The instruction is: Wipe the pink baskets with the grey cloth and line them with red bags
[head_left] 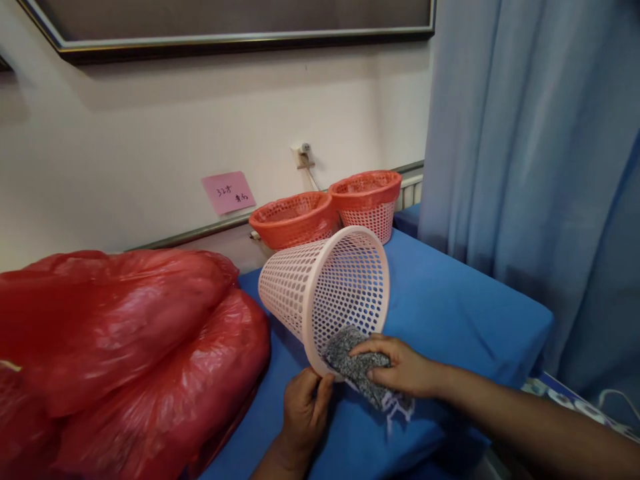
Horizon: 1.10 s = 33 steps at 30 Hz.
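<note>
A pale pink mesh basket [320,290] lies on its side on the blue cloth, its open mouth facing me. My left hand [303,413] is closed on the basket's lower rim. My right hand [400,367] grips a speckled grey cloth [353,360] at the basket's mouth, with part of the cloth inside the rim. A white patterned end of the cloth trails on the blue surface below my right hand.
Large red plastic bags [115,353] fill the left side. Two orange-lined mesh baskets [295,219] [369,200] stand at the back by the wall. A pink note [228,192] sticks to the wall. A blue curtain [530,153] hangs at right beyond the blue table's edge [500,300].
</note>
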### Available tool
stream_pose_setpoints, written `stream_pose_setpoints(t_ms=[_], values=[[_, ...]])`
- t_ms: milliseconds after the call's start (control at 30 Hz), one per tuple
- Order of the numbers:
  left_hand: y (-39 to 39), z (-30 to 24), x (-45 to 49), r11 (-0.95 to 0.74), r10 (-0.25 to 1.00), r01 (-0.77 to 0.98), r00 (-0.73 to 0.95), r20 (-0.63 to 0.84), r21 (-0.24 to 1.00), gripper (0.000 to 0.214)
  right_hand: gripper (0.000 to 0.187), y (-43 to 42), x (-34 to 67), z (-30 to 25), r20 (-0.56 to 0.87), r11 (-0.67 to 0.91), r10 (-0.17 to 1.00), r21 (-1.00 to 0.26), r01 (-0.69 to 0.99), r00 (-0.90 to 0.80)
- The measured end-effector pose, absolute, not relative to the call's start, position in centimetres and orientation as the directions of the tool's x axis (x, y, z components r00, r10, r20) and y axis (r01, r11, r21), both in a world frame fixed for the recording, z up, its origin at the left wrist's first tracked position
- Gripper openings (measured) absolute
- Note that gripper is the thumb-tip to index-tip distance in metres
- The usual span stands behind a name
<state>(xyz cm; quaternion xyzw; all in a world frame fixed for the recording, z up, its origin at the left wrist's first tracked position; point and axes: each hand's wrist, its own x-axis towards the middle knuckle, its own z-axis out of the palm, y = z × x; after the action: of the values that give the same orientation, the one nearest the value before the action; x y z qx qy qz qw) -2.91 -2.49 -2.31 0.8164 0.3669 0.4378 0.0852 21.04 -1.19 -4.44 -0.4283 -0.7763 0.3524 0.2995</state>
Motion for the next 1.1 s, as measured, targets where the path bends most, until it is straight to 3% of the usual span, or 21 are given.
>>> stream_pose_setpoints(t_ms=[100,233,333,400,567,667,767,833,900,1000,1100], values=[[-2.6,-2.2,-3.3,-0.699,0.668,0.574,0.311,0.676,0.427,0.039,0.052,-0.1,22.3,-3.6,0.148,0.382,0.901,-0.715,0.585,-0.407],[-2.6,-2.2,-3.6,-0.692,0.649,0.588,0.254,0.717,0.418,0.043,0.049,2.9,26.2,-2.5,0.204,0.217,0.97,-0.481,0.85,-0.132],[-2.5,-2.3,-3.4,-0.68,0.677,0.566,0.239,0.696,0.466,0.042,0.049,3.4,26.6,-3.0,0.201,0.187,0.973,-0.421,0.887,-0.11],[-2.4,-2.4,-3.2,-0.677,0.706,0.542,0.289,0.646,0.498,0.04,0.05,2.8,25.3,-4.0,0.165,0.253,0.967,-0.494,0.832,-0.196],[-1.9,-3.0,-2.6,-0.653,0.758,0.545,0.464,0.459,0.527,0.02,0.048,1.7,21.2,-6.1,0.18,0.334,0.926,-0.8,0.499,-0.332],[-2.0,-3.0,-2.4,-0.699,0.715,0.526,0.503,0.485,0.485,0.019,0.049,1.6,20.7,-6.1,0.195,0.36,0.902,-0.83,0.426,-0.384],[-2.2,-2.7,-2.5,-0.733,0.675,0.533,0.488,0.554,0.423,0.031,0.051,2.1,22.3,-4.8,0.17,0.394,0.909,-0.651,0.649,-0.381],[-2.3,-2.5,-2.6,-0.728,0.664,0.571,0.45,0.598,0.379,0.04,0.048,3.2,24.1,-3.4,0.166,0.318,0.948,-0.447,0.836,-0.272],[-2.3,-2.3,-2.7,-0.721,0.65,0.603,0.414,0.637,0.343,0.045,0.047,4.6,25.9,-2.0,0.205,0.211,0.967,-0.326,0.922,-0.149],[-2.2,-2.4,-2.9,-0.709,0.648,0.614,0.374,0.663,0.347,0.047,0.05,5.7,27.0,-1.3,0.247,0.143,0.966,-0.277,0.95,-0.074],[-2.1,-2.7,-3.1,-0.695,0.67,0.598,0.336,0.662,0.4,0.042,0.05,4.5,25.5,-2.6,0.166,0.188,0.977,-0.371,0.909,-0.134]])
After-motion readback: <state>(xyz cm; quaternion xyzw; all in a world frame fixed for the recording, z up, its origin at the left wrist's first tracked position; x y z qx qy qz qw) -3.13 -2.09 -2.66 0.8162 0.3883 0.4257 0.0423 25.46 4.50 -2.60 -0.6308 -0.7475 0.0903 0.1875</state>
